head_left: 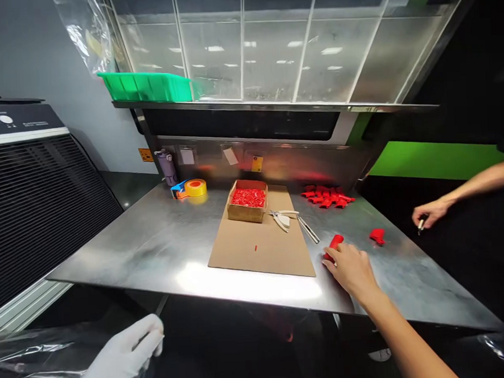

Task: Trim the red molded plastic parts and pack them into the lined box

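Note:
My right hand (350, 268), bare, reaches over the right half of the metal table. Its thumb and fingers close round the lower end of a red plastic part (337, 241), which rests on the tabletop. My left hand (131, 347), in a white glove, is low in front of the table's left side, beside a clear plastic bag (34, 351). Its fingers are curled together, and whatever they may hold is hidden. To the right of my right hand lies another red part (377, 236). A pile of similar red pieces (327, 196) lies farther back.
A cardboard sheet (238, 255) carries a box (247, 213) of small red pieces, white-handled nippers (283, 220) and a small red strip. Nearby are a utility knife (309, 230), tape dispenser (189, 188) and bottle (167, 167). Another person's hand (432, 212) holds something small at right.

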Action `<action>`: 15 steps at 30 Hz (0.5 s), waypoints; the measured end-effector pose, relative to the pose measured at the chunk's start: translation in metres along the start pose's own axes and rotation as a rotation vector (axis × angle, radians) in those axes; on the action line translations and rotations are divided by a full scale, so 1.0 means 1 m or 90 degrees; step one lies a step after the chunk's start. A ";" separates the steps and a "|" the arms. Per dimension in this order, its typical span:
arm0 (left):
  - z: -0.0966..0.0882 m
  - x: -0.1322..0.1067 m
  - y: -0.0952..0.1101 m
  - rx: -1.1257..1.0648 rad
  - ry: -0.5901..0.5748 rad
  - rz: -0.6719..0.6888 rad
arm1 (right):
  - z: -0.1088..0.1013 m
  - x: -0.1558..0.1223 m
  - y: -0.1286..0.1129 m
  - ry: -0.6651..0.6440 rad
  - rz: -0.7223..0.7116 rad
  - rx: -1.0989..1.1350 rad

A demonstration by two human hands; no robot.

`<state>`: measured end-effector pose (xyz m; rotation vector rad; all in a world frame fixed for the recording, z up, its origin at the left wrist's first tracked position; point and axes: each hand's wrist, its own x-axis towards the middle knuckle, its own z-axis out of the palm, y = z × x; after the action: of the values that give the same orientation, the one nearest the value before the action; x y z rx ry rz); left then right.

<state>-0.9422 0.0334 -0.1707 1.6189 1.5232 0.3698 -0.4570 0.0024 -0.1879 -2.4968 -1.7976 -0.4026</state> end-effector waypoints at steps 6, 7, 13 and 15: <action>0.036 0.010 0.046 -0.031 -0.101 0.087 | -0.023 -0.008 0.000 0.087 -0.035 0.028; 0.043 0.010 0.051 -0.040 -0.119 0.092 | -0.033 -0.014 -0.003 0.118 -0.039 0.044; 0.101 0.000 0.073 -0.378 -0.283 0.111 | -0.083 -0.066 -0.067 0.349 -0.319 0.488; 0.121 -0.004 0.079 -0.601 -0.323 0.061 | -0.083 -0.083 -0.100 0.325 -0.442 0.557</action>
<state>-0.8034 -0.0067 -0.1820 0.9173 0.6949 0.5673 -0.5907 -0.0564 -0.1390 -1.0663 -1.9450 -0.1663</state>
